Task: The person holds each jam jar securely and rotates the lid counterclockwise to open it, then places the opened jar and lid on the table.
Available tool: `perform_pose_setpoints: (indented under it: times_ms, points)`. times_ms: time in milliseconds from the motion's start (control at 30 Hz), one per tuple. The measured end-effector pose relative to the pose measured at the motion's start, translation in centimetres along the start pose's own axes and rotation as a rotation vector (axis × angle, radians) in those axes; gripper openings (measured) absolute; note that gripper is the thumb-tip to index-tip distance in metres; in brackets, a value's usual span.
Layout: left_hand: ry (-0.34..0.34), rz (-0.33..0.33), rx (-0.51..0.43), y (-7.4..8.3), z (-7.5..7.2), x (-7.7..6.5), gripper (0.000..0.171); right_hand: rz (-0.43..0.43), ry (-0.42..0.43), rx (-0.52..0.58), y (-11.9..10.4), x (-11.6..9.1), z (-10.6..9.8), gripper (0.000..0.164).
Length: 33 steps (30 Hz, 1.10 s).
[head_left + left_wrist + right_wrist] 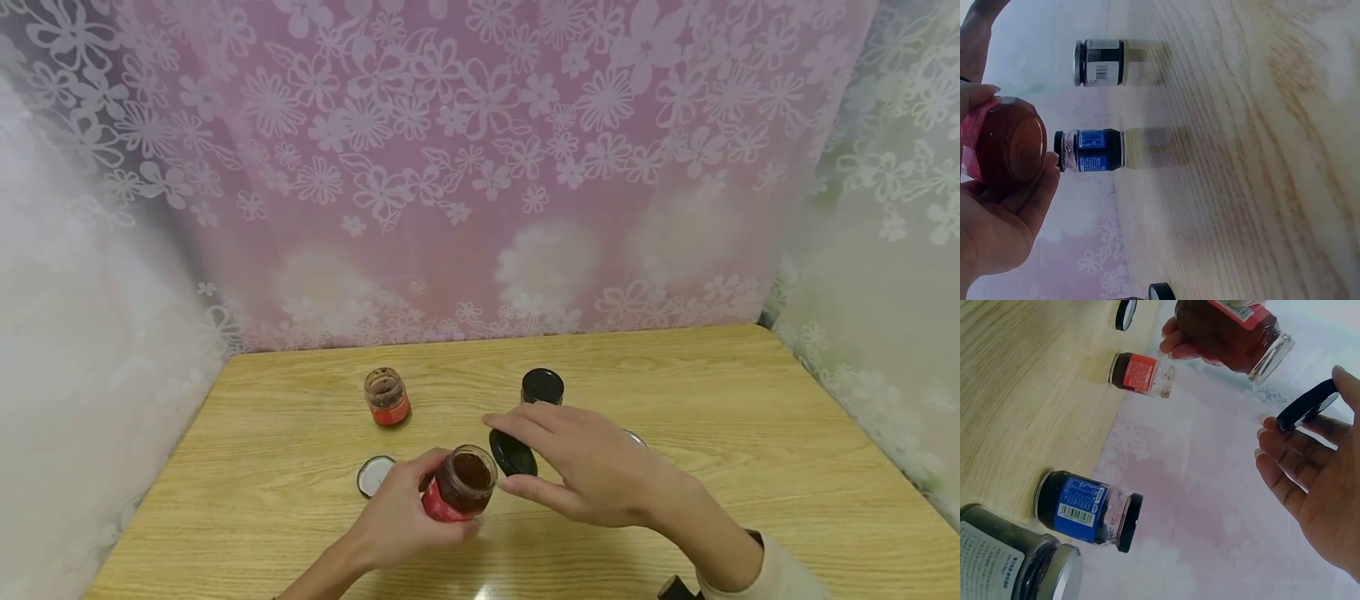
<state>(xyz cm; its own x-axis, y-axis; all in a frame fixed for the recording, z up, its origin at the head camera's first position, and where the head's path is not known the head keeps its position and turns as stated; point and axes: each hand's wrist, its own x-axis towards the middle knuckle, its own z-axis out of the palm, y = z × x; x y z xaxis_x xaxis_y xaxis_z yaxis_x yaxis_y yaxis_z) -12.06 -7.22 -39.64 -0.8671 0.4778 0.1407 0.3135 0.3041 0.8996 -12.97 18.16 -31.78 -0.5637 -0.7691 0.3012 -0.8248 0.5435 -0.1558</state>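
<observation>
In the head view, the left hand (401, 521) is gripping a big jar (459, 487) above the near half of the desk (285, 433), its open mouth leaning toward the right hand (581, 467). The right hand is pinching a black lid (512, 456) between thumb and fingers, holding it aslant just beside that mouth. A small jar (387, 397) is standing uncapped toward the far edge, left of centre; a loose lid (375, 477) is lying between it and the left hand. A black-capped jar (542, 386) is standing nearer the far edge, behind the right hand.

In the left wrist view, fingers are curling round the big jar, and its faceted bottom is showing. A silver-lidded jar (1099, 63) is standing near the black-capped one.

In the right wrist view, a gap is showing between lid and jar. The step in hand is seemingly capping or uncapping; I cannot tell which. Either way, the next move is probably calling for a steady left grip, the lid levelling over the mouth if closing, or going down onto the desk if opening.
</observation>
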Motion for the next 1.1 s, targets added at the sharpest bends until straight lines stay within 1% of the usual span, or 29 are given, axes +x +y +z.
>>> perform_pose_setpoints:
  times_ms: [267,433,533,667,767,967,1100]
  points:
    - [0.067,-0.026,0.018,-0.6,0.2,0.8,0.05,0.058,0.005,0.0,0.4,-0.8,0.4,0.055]
    - [0.132,-0.078,0.072,-1.0,0.4,1.5,0.055,0.075,0.03,0.011,0.7,-1.4,0.8,0.053]
    - [0.165,-0.106,0.126,-1.2,0.6,2.0,0.056,0.091,0.035,0.014,0.8,-1.7,1.0,0.051]
    - [0.181,-0.109,0.175,-1.6,0.8,2.9,0.057,0.107,0.019,0.006,1.0,-2.0,1.3,0.052]
    - [0.187,-0.12,0.183,-2.1,0.8,3.4,0.057,0.119,0.004,0.01,1.1,-2.1,1.6,0.053]
    - [0.242,-0.156,0.213,-3.0,0.9,4.7,0.056,0.126,0.008,0.021,1.1,-2.3,2.3,0.051]
    - [0.261,-0.171,0.241,-3.8,0.9,5.6,0.056,0.13,0.004,0.028,1.2,-2.4,2.7,0.05]
